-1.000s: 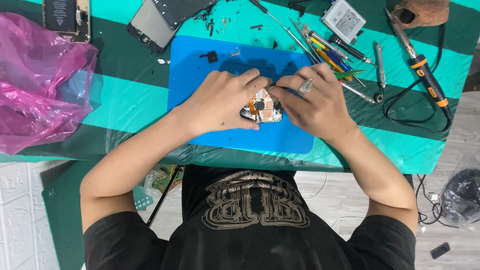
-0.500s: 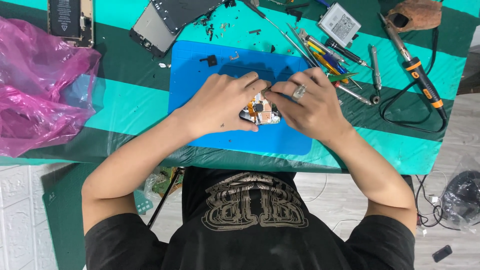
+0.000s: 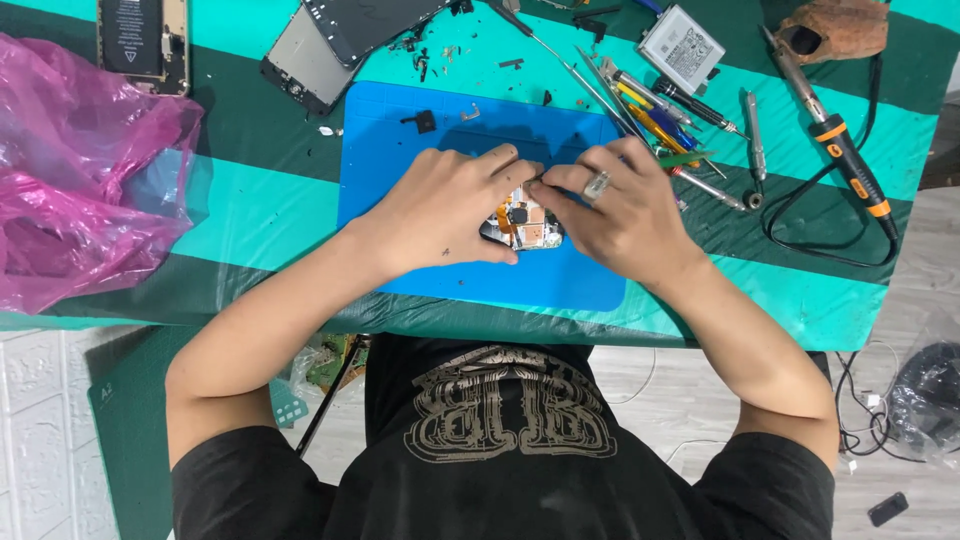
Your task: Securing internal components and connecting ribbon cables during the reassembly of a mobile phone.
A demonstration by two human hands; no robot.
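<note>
On the blue rectangular silicone work mat (image 3: 420, 260), both hands close around a small opened electronic device with orange flex cables and exposed circuitry (image 3: 522, 222). Compared with a second ago, the left hand (image 3: 448, 205) has curled its fingertips further over the device's upper edge, pinning it flat. The right hand (image 3: 618, 205), wearing a silver ring (image 3: 596, 185), has shifted slightly left and pinches a thin dark tool tip at the board; work continues at that spot.

One head-worn camera looks almost straight down over the person's chest. It faces the desk (image 3: 250, 200) from close above, floor showing below.
</note>
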